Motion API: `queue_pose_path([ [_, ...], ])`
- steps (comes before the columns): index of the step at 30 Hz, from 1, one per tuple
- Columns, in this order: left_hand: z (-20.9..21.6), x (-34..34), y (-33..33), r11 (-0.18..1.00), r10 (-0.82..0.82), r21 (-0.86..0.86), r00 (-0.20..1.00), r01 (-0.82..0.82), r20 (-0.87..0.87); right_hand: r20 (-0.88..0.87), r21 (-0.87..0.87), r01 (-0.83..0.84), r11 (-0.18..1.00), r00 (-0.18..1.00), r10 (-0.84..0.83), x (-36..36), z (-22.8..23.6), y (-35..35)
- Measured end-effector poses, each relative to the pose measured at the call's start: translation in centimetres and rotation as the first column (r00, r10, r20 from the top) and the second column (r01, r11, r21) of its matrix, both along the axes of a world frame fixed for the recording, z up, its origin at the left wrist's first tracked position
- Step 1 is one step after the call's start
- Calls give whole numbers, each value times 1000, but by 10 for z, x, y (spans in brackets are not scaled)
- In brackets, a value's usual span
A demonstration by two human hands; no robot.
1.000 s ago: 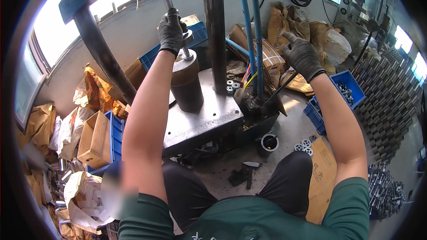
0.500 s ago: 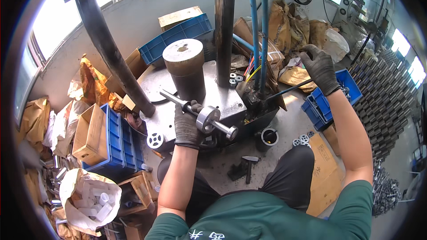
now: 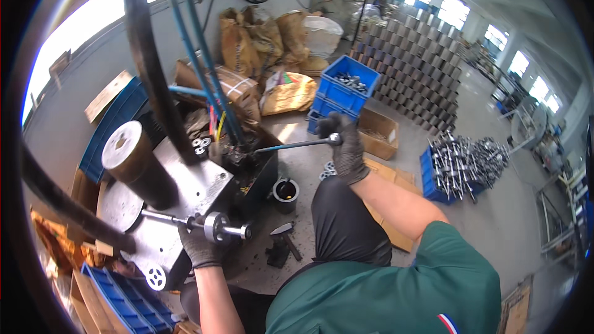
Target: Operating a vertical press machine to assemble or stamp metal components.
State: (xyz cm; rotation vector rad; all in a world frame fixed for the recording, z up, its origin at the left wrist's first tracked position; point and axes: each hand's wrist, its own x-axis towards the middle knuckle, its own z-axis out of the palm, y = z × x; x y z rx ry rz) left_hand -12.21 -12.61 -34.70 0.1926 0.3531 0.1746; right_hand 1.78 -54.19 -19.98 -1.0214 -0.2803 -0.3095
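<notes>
My left hand [image 3: 201, 246], in a dark glove, is wrapped round a bright metal shaft [image 3: 162, 216] with a thick round collar [image 3: 216, 227] and a smaller knob-like end. The shaft lies across the near side of a machine's steel table [image 3: 207, 180], beside a tall steel cylinder [image 3: 141, 167]. Out to the right, my gloved right hand [image 3: 348, 153] is at the ball end of a long thin lever [image 3: 294, 145], its fingers curled about it. The lever runs to the machine's oily side. The undersides of the fingers are hidden.
Dark posts [image 3: 154, 55] rise from the machine table. On the floor are a small pot [image 3: 286, 190], a hammer [image 3: 288, 241] and cardboard [image 3: 390, 210]. Blue bins [image 3: 348, 83] of metal parts stand at right, before stacked cylinders [image 3: 402, 68]; a heap of metal shafts [image 3: 467, 164] lies further right.
The view has swung right, bringing more of the floor and the stacked cylinders into sight. My right hand has closed at the lever's ball end. My left hand still holds the shaft.
</notes>
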Motion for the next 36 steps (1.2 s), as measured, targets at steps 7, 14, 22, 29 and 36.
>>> queue_pose_path([
  [7,47,-28,-99,992,-94,59,975,107,-199,-818,106,-711,695,335,468,-82,-139,95],
  [14,-13,-21,-121,802,-259,536,962,264,-86,-547,-111,-763,636,581,602,-139,-170,119],
  [22,-88,9,-95,328,-186,937,981,123,-63,-64,-482,-390,785,909,412,-130,-134,65],
  [29,-152,18,-72,-70,-337,960,899,273,-280,-264,46,-358,933,896,357,-152,-43,-90],
  [36,-174,10,-67,58,-374,904,849,423,-374,-564,-60,274,960,784,-259,-201,-178,-289],
])
